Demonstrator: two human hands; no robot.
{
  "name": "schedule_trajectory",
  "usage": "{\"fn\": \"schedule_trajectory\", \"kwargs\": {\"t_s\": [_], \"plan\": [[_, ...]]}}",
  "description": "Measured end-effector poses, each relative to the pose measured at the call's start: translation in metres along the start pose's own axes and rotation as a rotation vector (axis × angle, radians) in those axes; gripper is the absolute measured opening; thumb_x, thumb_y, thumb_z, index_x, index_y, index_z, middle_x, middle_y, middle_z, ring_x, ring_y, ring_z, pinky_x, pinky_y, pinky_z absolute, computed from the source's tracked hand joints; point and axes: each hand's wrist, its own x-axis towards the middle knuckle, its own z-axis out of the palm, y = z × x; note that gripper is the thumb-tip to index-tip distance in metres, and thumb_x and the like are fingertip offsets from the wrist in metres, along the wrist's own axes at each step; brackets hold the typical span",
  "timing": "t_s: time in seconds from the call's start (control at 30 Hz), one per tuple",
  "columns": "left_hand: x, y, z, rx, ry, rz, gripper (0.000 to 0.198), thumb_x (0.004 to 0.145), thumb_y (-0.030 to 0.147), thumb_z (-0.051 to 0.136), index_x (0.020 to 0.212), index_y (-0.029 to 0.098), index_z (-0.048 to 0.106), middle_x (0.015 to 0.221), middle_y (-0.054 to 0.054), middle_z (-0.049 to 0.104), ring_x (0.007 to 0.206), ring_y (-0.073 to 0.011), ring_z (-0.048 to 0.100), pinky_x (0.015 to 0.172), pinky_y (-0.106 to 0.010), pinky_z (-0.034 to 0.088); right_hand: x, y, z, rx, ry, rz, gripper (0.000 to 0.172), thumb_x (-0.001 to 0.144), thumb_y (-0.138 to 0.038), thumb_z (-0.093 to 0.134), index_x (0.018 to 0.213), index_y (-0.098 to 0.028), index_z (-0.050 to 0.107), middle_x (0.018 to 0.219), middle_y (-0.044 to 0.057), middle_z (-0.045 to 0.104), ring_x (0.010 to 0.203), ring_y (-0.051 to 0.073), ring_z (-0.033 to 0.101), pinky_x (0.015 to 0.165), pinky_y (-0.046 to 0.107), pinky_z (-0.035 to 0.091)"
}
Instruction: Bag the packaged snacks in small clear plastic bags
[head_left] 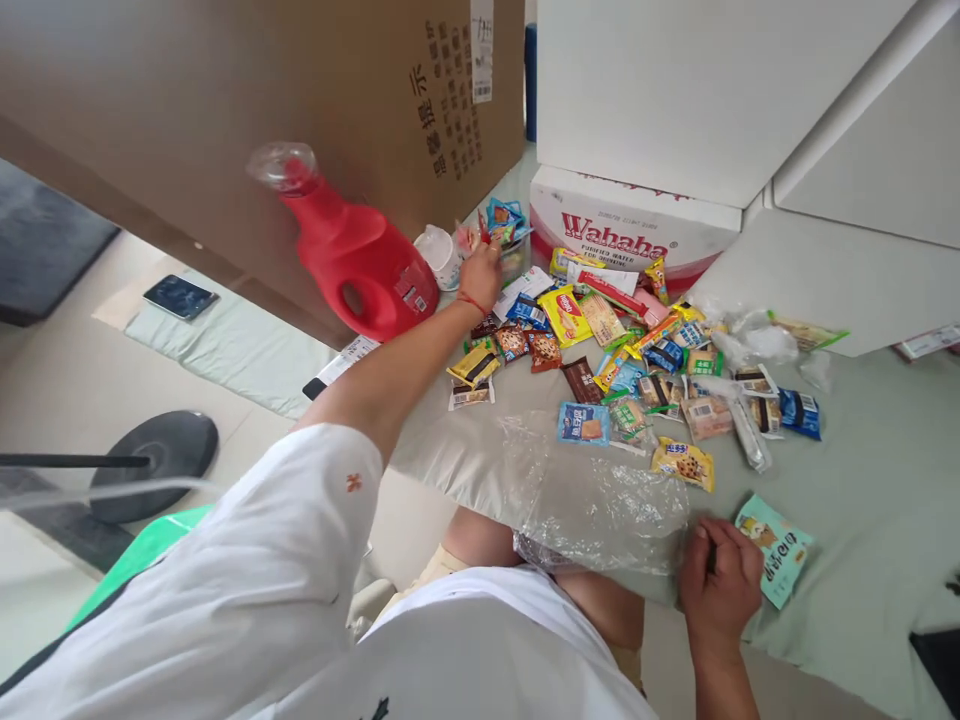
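Left hand (pixel 480 275), far reach: fingertips in among small wrappers just beside the white cup (pixel 440 255) and the red detergent bottle (pixel 352 255). The grip is turned away, so I cannot tell if it is pinching or spread.

Right hand (pixel 721 585), near side: fingers curled at the corner of the clear plastic bag (pixel 592 490). I cannot tell if that grip has the film. A teal packet (pixel 776 550) lies just beside it.

The bag lies flat, its near edge hidden behind the person's knee. The snack packets (pixel 637 360) overlap, and the small print is unreadable.

Edges: a cardboard box (pixel 225 100) and a water carton (pixel 622 235) wall off the far side. There is bare mat (pixel 862 480) to the right. A phone (pixel 180 296) lies well off to the left.
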Motion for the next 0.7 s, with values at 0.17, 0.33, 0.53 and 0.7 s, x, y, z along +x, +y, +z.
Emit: {"fn": "schedule_trajectory", "kwargs": {"t_s": [0.17, 0.33, 0.53, 0.7], "plan": [[-0.077, 0.007, -0.022, 0.014, 0.074, 0.179, 0.025, 0.104, 0.029, 0.049, 0.116, 0.019, 0.068, 0.120, -0.013, 0.069, 0.106, -0.0238, 0.067, 0.091, -0.034, 0.051, 0.001, -0.002, -0.001, 0.013, 0.024, -0.016, 0.018, 0.099, -0.025, 0.061, 0.105, -0.014, 0.075, 0.106, 0.014, 0.071, 0.100, 0.025, 0.066, 0.096, 0.042, 0.053], [-0.122, 0.060, -0.033, -0.500, 0.197, 0.228, 0.024, 0.097, 0.043, 0.065, 0.106, 0.020, 0.068, 0.101, -0.007, 0.070, 0.094, -0.0195, 0.068, 0.086, -0.030, 0.052, 0.002, -0.002, -0.002, 0.006, 0.031, -0.034, 0.019, 0.099, -0.024, 0.061, 0.104, -0.013, 0.075, 0.105, 0.015, 0.071, 0.101, 0.026, 0.066, 0.095, 0.042, 0.053], [-0.103, 0.142, -0.011, -1.621, -0.039, -0.616, 0.024, 0.101, 0.020, 0.058, 0.079, 0.017, 0.051, 0.061, 0.006, 0.053, 0.044, -0.0021, 0.037, 0.046, -0.014, 0.028, 0.001, 0.002, 0.003, 0.007, 0.045, -0.041, 0.024, 0.101, -0.028, 0.057, 0.103, -0.013, 0.075, 0.103, 0.016, 0.071, 0.102, 0.027, 0.065, 0.096, 0.043, 0.052], [-0.109, 0.163, -0.007, -1.830, -0.271, -0.868, 0.034, 0.098, 0.010, 0.054, 0.068, 0.019, 0.040, 0.049, 0.010, 0.034, 0.034, -0.0019, 0.019, 0.039, -0.016, 0.018, 0.008, -0.006, -0.005, 0.061, 0.040, -0.015, 0.028, 0.102, -0.032, 0.056, 0.100, -0.012, 0.076, 0.103, 0.016, 0.072, 0.099, 0.026, 0.066, 0.094, 0.043, 0.053]]}}
